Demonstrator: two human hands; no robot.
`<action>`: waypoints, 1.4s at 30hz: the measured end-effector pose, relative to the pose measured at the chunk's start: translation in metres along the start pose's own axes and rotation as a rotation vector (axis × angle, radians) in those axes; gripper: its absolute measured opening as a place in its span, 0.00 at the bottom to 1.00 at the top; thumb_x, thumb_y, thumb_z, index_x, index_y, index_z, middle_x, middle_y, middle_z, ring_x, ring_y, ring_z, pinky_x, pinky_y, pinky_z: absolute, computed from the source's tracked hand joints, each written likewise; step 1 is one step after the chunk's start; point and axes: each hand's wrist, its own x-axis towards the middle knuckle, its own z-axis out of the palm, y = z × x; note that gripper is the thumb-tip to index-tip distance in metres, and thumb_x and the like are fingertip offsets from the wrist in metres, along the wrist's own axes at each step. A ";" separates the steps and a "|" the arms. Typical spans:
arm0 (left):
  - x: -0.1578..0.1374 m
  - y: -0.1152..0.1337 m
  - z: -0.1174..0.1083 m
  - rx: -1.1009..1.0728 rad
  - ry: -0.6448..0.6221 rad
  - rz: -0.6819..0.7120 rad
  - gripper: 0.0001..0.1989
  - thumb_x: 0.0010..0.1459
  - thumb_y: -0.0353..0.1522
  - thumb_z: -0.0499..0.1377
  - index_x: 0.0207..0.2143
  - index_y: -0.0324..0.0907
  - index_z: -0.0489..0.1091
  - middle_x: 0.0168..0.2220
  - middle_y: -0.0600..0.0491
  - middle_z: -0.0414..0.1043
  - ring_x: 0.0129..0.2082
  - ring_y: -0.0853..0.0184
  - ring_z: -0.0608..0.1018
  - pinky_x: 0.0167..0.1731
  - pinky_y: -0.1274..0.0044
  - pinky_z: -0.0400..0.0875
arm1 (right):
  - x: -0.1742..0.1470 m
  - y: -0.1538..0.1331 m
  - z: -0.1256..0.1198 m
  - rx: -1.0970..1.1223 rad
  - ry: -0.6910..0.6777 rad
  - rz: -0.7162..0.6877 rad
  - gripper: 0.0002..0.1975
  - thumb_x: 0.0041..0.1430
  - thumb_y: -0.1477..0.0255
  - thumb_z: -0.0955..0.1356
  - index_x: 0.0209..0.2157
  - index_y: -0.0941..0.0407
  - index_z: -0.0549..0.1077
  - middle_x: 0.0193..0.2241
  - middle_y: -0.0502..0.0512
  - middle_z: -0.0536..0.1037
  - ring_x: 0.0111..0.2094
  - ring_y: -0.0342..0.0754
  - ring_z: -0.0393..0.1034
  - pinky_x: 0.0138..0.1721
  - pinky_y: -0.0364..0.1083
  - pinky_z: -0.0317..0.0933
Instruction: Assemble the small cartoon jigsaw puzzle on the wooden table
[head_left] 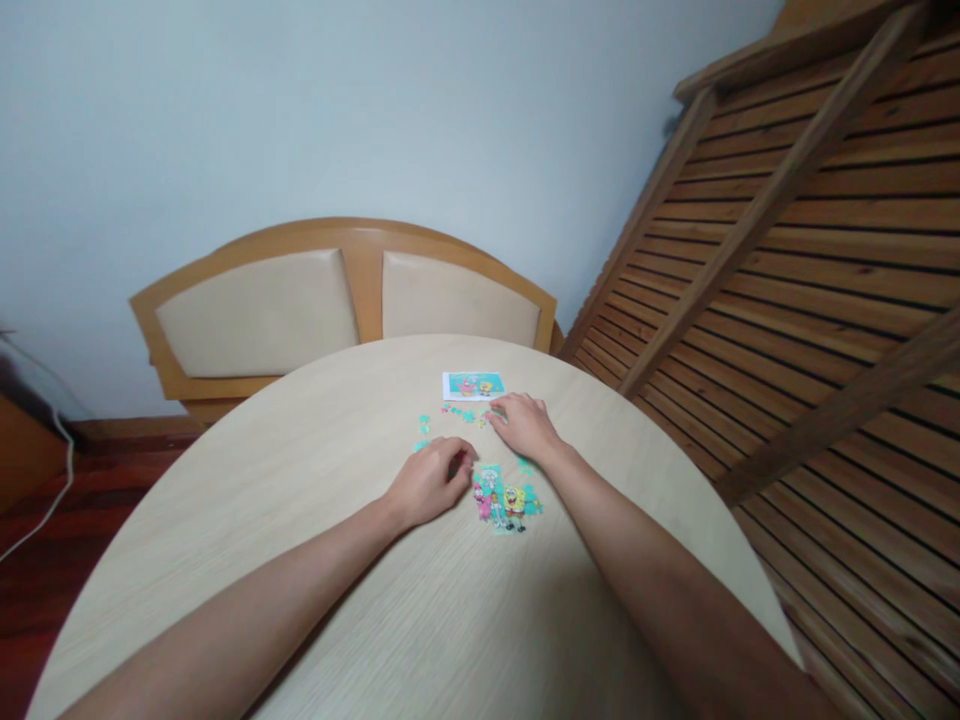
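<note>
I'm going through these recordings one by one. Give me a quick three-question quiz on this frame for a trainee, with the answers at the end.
1. Open question: Which hand is nearer the printed card?
2. True or false: The partly assembled puzzle lies closer to the camera than the printed card does.
3. Multiple choice: How many cushioned panels show in the wooden board behind the table?
A) one
B) two
C) four

Key:
1. The right hand.
2. True.
3. B
</note>
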 end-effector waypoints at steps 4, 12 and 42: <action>0.000 -0.002 -0.001 -0.010 0.008 -0.001 0.08 0.62 0.29 0.54 0.42 0.42 0.71 0.37 0.49 0.76 0.38 0.61 0.77 0.41 0.70 0.71 | 0.014 -0.003 0.009 0.003 0.011 0.116 0.13 0.64 0.64 0.68 0.45 0.54 0.80 0.49 0.63 0.79 0.52 0.59 0.68 0.54 0.56 0.53; 0.000 0.000 0.000 -0.004 0.007 0.117 0.08 0.60 0.27 0.55 0.42 0.42 0.68 0.38 0.49 0.74 0.39 0.61 0.76 0.41 0.71 0.71 | 0.016 0.000 0.015 0.155 0.030 0.228 0.08 0.60 0.63 0.70 0.38 0.51 0.80 0.44 0.54 0.82 0.50 0.56 0.72 0.52 0.55 0.57; -0.039 0.021 -0.021 -0.024 -0.159 0.303 0.20 0.58 0.23 0.53 0.52 0.44 0.66 0.52 0.46 0.73 0.55 0.60 0.73 0.59 0.65 0.65 | -0.100 -0.020 -0.031 0.355 -0.248 -0.407 0.07 0.63 0.68 0.70 0.38 0.52 0.82 0.37 0.52 0.84 0.41 0.51 0.76 0.47 0.48 0.58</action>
